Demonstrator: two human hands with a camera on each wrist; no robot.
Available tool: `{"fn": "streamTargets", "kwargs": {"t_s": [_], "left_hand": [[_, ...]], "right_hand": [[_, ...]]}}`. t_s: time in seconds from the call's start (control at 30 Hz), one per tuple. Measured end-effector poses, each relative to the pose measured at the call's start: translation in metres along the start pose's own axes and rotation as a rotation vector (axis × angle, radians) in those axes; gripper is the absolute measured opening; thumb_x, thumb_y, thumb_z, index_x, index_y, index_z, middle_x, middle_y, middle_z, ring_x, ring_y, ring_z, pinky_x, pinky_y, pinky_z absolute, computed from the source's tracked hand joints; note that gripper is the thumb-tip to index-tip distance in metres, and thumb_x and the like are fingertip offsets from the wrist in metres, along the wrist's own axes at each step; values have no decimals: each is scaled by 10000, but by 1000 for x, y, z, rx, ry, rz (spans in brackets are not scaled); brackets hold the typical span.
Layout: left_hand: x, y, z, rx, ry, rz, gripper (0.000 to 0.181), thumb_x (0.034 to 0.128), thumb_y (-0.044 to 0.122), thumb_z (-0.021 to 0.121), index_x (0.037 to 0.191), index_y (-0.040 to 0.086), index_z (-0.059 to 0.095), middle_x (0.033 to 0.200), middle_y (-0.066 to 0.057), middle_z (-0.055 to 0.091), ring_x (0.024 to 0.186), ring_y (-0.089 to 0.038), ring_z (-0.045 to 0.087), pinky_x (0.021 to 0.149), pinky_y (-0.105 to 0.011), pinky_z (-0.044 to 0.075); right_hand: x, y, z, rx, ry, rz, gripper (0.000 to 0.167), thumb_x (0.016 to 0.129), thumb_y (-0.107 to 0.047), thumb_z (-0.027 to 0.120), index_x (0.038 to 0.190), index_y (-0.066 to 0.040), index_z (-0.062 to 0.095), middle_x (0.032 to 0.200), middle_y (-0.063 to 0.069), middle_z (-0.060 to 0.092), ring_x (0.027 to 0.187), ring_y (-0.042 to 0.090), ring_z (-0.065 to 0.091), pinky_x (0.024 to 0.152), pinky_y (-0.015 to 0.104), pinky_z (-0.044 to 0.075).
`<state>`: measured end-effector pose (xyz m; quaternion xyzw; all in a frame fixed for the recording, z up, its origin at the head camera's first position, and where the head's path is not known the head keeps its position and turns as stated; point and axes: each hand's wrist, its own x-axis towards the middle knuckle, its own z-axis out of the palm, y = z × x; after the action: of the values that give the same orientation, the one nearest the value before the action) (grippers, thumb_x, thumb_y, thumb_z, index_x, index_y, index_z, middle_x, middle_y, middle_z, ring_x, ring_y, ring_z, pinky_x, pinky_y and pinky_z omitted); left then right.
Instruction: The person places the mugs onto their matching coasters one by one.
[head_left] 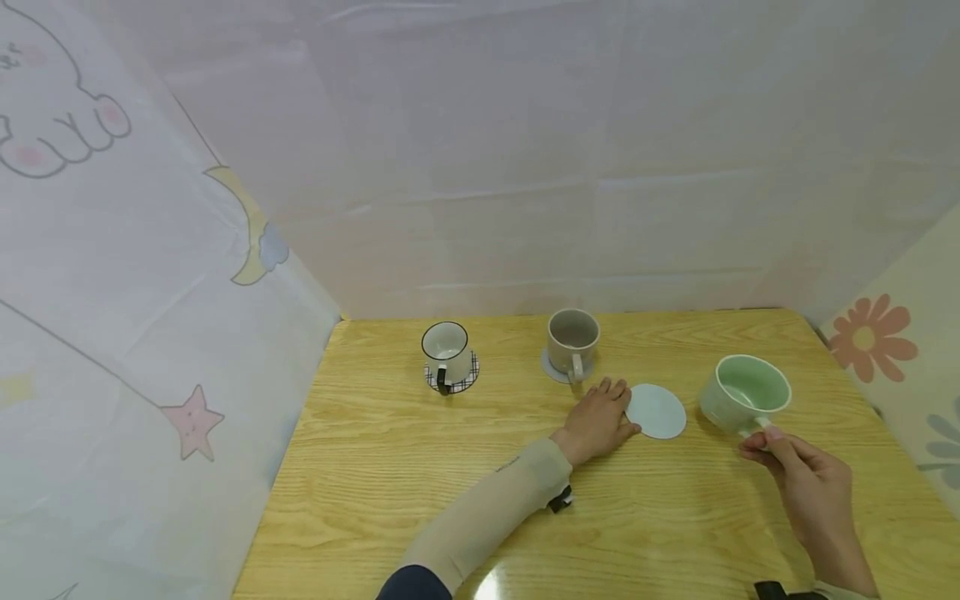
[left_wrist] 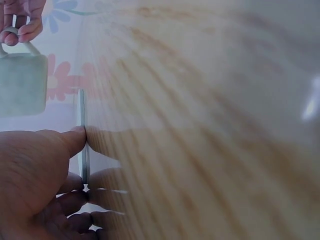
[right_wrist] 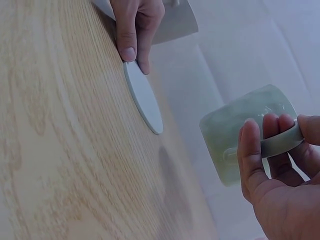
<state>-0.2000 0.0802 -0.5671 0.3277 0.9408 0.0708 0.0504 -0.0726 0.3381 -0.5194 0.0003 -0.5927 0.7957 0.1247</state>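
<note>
A pale, round coaster point(head_left: 656, 411) lies on the wooden table. At its left edge is my left hand point(head_left: 597, 421), pinching the rim between thumb and fingers, as the left wrist view shows with the coaster point(left_wrist: 83, 135) edge-on. To the right, my right hand point(head_left: 813, 479) grips a light green mug point(head_left: 723, 408) by its handle. In the right wrist view the fingers curl through the handle point(right_wrist: 282, 142), and the mug point(right_wrist: 235, 125) hangs above the tabletop, upright or slightly tilted. The coaster point(right_wrist: 145, 97) is apart from the mug.
Further back, a beige mug point(head_left: 562, 350) stands on a grey coaster point(head_left: 553, 371). Left of it, a white mug point(head_left: 457, 362) with a black rim sits on a checked coaster point(head_left: 471, 379). Printed cloth walls point(head_left: 480, 208) border the table point(head_left: 360, 467) behind and at both sides.
</note>
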Motion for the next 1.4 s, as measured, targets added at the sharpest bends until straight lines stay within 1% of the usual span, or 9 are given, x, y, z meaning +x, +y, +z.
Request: {"fn": "streamTargets", "kwargs": {"t_s": [0.1, 0.27, 0.47, 0.7, 0.93, 1.17, 1.4], "left_hand": [[0, 0, 0, 4, -2, 0, 697, 1098, 565, 509, 1658, 162, 412, 1733, -1, 364, 1618, -222, 327, 1297, -324, 329], [0, 2, -1, -8, -10, -3, 696, 1098, 558, 517, 1658, 160, 411, 1734, -6, 364, 1619, -228, 326, 1298, -328, 328], [-1, 2, -4, -31, -15, -9, 697, 1100, 552, 519, 1662, 158, 402, 1739, -7, 352, 1623, -233, 314, 1304, -327, 315], [-1, 1, -3, -5, 2, 0, 688, 1099, 559, 513, 1653, 161, 420, 1728, -4, 374, 1616, -224, 331, 1300, -329, 324], [-1, 1, -2, -2, -1, 2, 689, 1099, 558, 514, 1652, 158, 422, 1727, -7, 377, 1614, -224, 335, 1291, -330, 343], [-1, 0, -2, -4, -2, -2, 694, 1096, 562, 518, 1653, 159, 420, 1729, -5, 374, 1614, -220, 335, 1297, -328, 330], [0, 1, -1, -3, -2, -6, 697, 1093, 571, 520, 1651, 165, 424, 1729, 4, 371, 1612, -217, 338, 1302, -325, 316]], "right_hand": [[0, 0, 1, 2, 4, -2, 253, 1089, 16, 548, 1123, 200, 717, 983, 76, 808, 891, 179, 801, 871, 266, 631], [1, 0, 3, 35, -5, -6, 256, 1089, 24, 539, 1145, 212, 703, 991, 84, 805, 899, 191, 803, 870, 274, 634], [2, 0, 6, 9, -11, -2, 259, 1090, 9, 547, 1096, 216, 704, 987, 88, 803, 899, 193, 805, 873, 272, 633], [2, 2, 9, 36, -22, -24, 250, 1088, 51, 519, 1089, 216, 707, 983, 86, 806, 891, 197, 806, 861, 275, 637], [3, 2, 11, 18, -9, -21, 248, 1087, 38, 532, 1075, 209, 711, 968, 106, 807, 880, 186, 807, 857, 269, 637], [3, 1, 15, -4, -4, -12, 255, 1088, 24, 542, 1055, 214, 709, 962, 96, 804, 872, 182, 806, 848, 272, 640], [1, 3, 16, 41, -11, -23, 246, 1083, 51, 533, 1067, 230, 701, 969, 119, 802, 877, 200, 808, 844, 285, 642]]}}
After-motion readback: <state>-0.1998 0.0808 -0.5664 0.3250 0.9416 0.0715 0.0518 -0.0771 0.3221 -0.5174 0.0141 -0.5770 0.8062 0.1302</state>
